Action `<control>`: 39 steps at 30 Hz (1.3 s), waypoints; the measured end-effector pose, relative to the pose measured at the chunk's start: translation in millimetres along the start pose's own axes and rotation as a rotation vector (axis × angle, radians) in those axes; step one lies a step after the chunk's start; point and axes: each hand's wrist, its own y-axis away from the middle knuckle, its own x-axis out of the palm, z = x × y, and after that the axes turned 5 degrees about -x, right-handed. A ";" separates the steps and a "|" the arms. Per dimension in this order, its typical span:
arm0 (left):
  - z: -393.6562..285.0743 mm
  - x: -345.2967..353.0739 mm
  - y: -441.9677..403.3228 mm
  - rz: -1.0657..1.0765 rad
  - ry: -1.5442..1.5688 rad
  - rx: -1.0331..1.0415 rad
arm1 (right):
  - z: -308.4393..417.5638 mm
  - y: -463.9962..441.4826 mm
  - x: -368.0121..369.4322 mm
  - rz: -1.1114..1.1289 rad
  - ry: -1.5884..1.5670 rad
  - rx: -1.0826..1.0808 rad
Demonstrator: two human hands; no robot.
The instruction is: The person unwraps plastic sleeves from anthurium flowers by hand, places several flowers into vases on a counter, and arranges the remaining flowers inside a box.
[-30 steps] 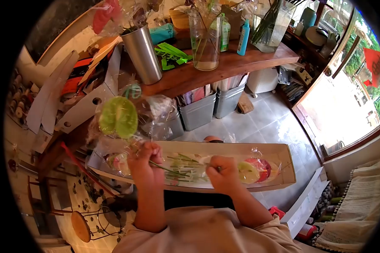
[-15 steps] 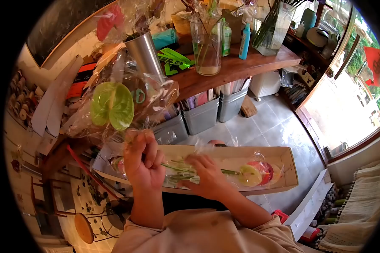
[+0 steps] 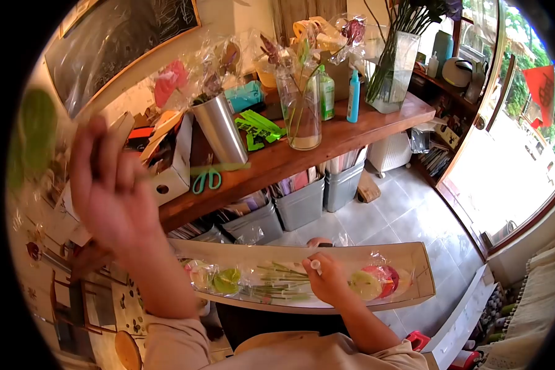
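My left hand (image 3: 114,191) is raised at the left, blurred by motion, its fingers closed around the stem of a green anthurium (image 3: 37,132). The flower head is at the far left, and its pale stem (image 3: 219,168) sticks out to the right of the hand. My right hand (image 3: 328,280) is closed over the long cardboard box (image 3: 416,280), with a small white tube-like piece (image 3: 316,265) showing between thumb and fingers. In the box lie cut stems (image 3: 280,290), a wrapped green anthurium (image 3: 227,280), a pale green one (image 3: 365,285) and a dark red one (image 3: 388,280).
A wooden table (image 3: 376,132) runs behind the box, bearing a metal vase (image 3: 221,132), glass vases (image 3: 302,117), green-handled scissors (image 3: 206,180) and bottles (image 3: 353,98). Grey bins (image 3: 299,203) of papers stand below it. An open doorway (image 3: 475,166) is at the right.
My left hand has swung up and left with the green anthurium. My right hand, spread over the stems before, is now closed on the small white piece. The view has shifted.
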 end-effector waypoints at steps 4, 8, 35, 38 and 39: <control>69.0 56.7 -99.1 -0.025 -0.260 0.059 | -7.7 4.2 8.0 -0.026 -0.042 -0.093; 148.0 102.4 -172.6 -0.110 -0.450 0.063 | -15.2 11.3 14.4 -0.031 -0.107 -0.099; 345.2 -21.6 -164.2 0.064 -1.787 -0.197 | -20.1 12.4 -18.6 -0.028 -0.271 -0.140; 333.6 -16.0 -149.1 0.086 -1.761 -0.125 | -17.0 13.1 -17.1 -0.007 -0.260 -0.122; 327.9 -11.8 -152.3 0.189 -1.847 -0.281 | -15.5 13.2 -16.8 -0.004 -0.255 -0.117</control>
